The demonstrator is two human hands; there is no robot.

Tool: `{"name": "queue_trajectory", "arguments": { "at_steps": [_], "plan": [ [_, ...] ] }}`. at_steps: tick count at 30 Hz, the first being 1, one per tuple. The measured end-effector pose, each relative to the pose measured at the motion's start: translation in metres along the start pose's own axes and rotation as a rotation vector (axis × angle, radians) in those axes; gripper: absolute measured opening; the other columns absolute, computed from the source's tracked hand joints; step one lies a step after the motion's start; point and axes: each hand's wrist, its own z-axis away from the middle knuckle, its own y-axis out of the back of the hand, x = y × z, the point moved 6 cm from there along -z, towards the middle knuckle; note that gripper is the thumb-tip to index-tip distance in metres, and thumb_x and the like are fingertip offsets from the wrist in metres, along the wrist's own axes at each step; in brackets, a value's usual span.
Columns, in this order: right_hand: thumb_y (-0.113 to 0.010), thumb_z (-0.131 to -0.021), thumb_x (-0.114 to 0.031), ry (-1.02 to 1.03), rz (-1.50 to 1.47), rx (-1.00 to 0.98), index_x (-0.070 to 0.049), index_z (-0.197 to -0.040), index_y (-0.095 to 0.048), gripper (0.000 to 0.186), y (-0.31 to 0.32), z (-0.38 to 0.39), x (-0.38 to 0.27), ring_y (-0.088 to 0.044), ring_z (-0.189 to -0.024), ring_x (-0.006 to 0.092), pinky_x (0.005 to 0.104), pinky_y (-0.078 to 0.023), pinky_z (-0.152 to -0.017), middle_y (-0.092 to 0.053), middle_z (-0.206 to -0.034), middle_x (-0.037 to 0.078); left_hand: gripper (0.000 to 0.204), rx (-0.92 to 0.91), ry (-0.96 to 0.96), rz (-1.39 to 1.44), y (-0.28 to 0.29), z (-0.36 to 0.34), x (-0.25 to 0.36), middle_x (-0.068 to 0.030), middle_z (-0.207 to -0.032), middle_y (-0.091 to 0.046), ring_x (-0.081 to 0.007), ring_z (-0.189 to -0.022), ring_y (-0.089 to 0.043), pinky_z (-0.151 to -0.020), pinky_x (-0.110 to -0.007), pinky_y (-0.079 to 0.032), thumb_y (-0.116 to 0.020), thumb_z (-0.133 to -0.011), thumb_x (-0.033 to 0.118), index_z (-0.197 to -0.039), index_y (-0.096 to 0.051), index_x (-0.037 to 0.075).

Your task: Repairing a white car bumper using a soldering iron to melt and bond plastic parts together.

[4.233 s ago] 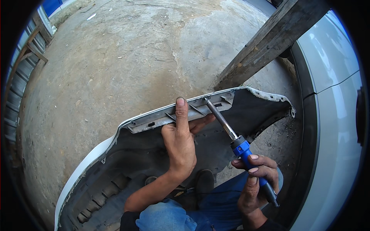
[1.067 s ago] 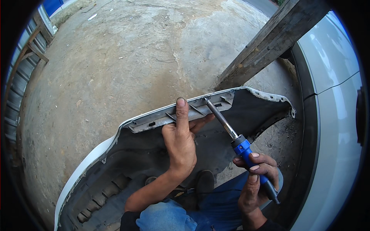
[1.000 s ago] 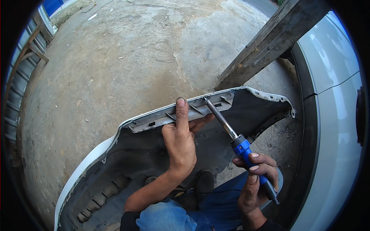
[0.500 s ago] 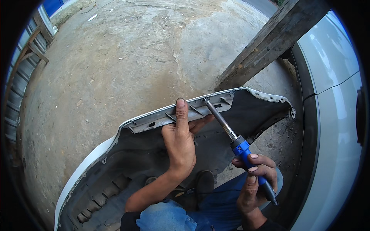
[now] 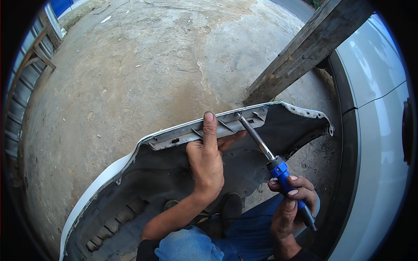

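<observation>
As left grip [image 5: 207,163] holds ribbed panel [image 5: 172,164] | right grip [image 5: 294,209] — metal-shafted tool [image 5: 277,167]

The bumper [image 5: 163,176] is showing a black inside, a white edge [image 5: 100,180] and a grey strip [image 5: 183,134]. Over the bumper, the tool [image 5: 277,165] is combining a blue and black handle [image 5: 283,176] with a silver rod [image 5: 257,138]. Right of the bumper, a car [image 5: 379,135] is shining pale white. Beyond the bumper, the floor [image 5: 130,82] is looking grey with brown patches.
</observation>
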Motion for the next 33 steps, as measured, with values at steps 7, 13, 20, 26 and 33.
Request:
{"name": "queue_trajectory", "arguments": {
  "at_steps": [7,13,20,26,33],
  "plan": [
    [-0.058,-0.099,-0.016,-0.006,-0.037,-0.018,0.001,-0.102,-0.054,0.017,-0.0018,-0.0017,0.0004,-0.071,-0.092,0.0366,0.047,-0.064,-0.082,-0.056,-0.117,0.02,0.051,-0.001,0.009,0.006,0.0007,-0.0003,-0.0013,-0.0184,-0.095,-0.072,-0.0231,-0.084,-0.073,-0.084,-0.038,-0.062,-0.053,-0.104,0.04,-0.096,-0.066,-0.009],
    [-0.059,-0.099,-0.018,-0.016,-0.027,-0.021,0.001,-0.103,-0.054,0.02,-0.003,-0.0009,0.0022,-0.071,-0.089,0.0348,0.0456,-0.063,-0.081,-0.055,-0.117,0.02,0.05,0.003,-0.003,0.005,0.0003,-0.0001,-0.0003,-0.0182,-0.095,-0.071,-0.0233,-0.085,-0.073,-0.084,-0.038,-0.061,-0.053,-0.104,0.04,-0.096,-0.066,-0.008],
    [-0.059,-0.1,-0.02,-0.008,-0.005,-0.024,0.001,-0.105,-0.053,0.022,-0.0033,-0.002,0.0022,-0.071,-0.087,0.0327,0.0438,-0.062,-0.081,-0.054,-0.117,0.02,0.05,0.007,0.0,-0.001,0.0013,0.0,-0.0013,-0.0186,-0.097,-0.071,-0.0237,-0.086,-0.073,-0.085,-0.039,-0.061,-0.053,-0.105,0.039,-0.096,-0.065,-0.009],
    [-0.056,-0.101,-0.017,-0.015,0.006,-0.017,0.001,-0.105,-0.052,0.019,-0.0057,-0.0055,-0.0007,-0.071,-0.089,0.0308,0.0434,-0.062,-0.081,-0.054,-0.117,0.021,0.051,0.021,-0.002,0.007,0.0003,-0.0006,-0.0001,-0.0186,-0.095,-0.071,-0.0242,-0.086,-0.073,-0.085,-0.04,-0.061,-0.053,-0.105,0.039,-0.095,-0.065,-0.009],
    [-0.06,-0.099,-0.015,-0.039,-0.03,-0.005,0.002,-0.104,-0.054,0.018,-0.0052,-0.0088,-0.001,-0.072,-0.09,0.0379,0.0473,-0.063,-0.083,-0.056,-0.118,0.021,0.05,0.009,-0.01,0.014,0.0007,-0.0023,-0.0009,-0.018,-0.094,-0.071,-0.024,-0.084,-0.073,-0.085,-0.04,-0.062,-0.053,-0.105,0.038,-0.093,-0.066,-0.009]
  ]
}}
